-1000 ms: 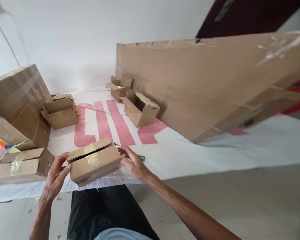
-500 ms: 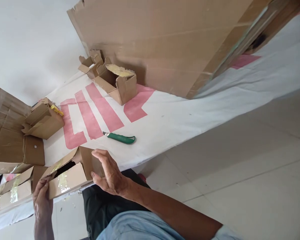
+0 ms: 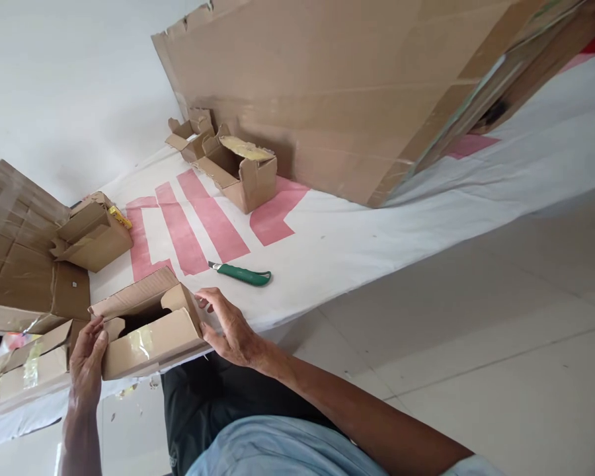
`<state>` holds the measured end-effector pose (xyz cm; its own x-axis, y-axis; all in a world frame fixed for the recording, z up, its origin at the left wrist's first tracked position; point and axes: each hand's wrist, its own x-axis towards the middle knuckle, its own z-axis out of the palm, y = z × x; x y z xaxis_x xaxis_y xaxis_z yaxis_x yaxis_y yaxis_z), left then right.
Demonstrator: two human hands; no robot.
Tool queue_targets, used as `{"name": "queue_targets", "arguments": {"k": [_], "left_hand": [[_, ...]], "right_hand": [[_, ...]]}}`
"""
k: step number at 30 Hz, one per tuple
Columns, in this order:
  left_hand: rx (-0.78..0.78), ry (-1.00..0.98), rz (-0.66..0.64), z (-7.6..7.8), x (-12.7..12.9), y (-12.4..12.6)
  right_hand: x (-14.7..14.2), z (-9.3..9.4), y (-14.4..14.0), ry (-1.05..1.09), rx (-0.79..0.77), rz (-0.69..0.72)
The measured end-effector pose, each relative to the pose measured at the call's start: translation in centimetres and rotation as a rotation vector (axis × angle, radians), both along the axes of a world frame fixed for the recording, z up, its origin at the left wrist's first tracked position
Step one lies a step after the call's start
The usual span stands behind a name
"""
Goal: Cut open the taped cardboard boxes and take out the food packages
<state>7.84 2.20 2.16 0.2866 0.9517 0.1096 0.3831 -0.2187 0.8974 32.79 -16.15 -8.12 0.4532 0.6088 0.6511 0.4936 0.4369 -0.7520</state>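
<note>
I hold a small cardboard box (image 3: pixel 149 334) at the near edge of the white cloth with red stripes (image 3: pixel 327 238). Its top flaps stand open, showing a dark inside, and clear tape shines on its front. My left hand (image 3: pixel 86 360) grips the box's left end. My right hand (image 3: pixel 231 327) presses against its right end, fingers spread over the side flap. A green-handled utility knife (image 3: pixel 242 274) lies on the cloth just beyond my right hand, untouched.
A large cardboard sheet (image 3: pixel 337 99) leans at the back. Two open small boxes (image 3: pixel 240 173) sit before it. Another small box (image 3: pixel 94 235) and a big taped carton (image 3: pixel 14 244) stand left; a flat taped box (image 3: pixel 24 367) lies beside my left hand. Tiled floor lies right.
The box's taped top flaps have come open. The view swung left and tilted, and the knife, earlier hidden under my right hand, now lies in plain sight.
</note>
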Motion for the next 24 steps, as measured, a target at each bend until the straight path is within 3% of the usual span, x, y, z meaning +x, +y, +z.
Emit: {"name": "queue_targets", "arguments": {"k": [6, 12, 15, 20, 24], "left_hand": [[-0.049, -0.053, 0.198, 0.0, -0.4, 0.4], [-0.126, -0.119, 0.192, 0.7, -0.8, 0.0], [-0.119, -0.101, 0.168, 1.0, -0.3, -0.1], [-0.107, -0.072, 0.147, 1.3, 0.7, -0.5], [-0.152, -0.049, 0.099, 1.7, 1.9, -2.4]], "right_hand": [[-2.5, 1.8, 1.2, 0.036, 0.088, 0.065], [-3.2, 2.2, 2.0, 0.001, 0.114, 0.081], [-2.5, 2.3, 2.0, 0.022, 0.018, 0.164], [-0.2, 2.4, 0.8, 0.027, -0.208, 0.483], [1.8, 1.3, -0.4, 0.255, -0.282, 0.574]]}}
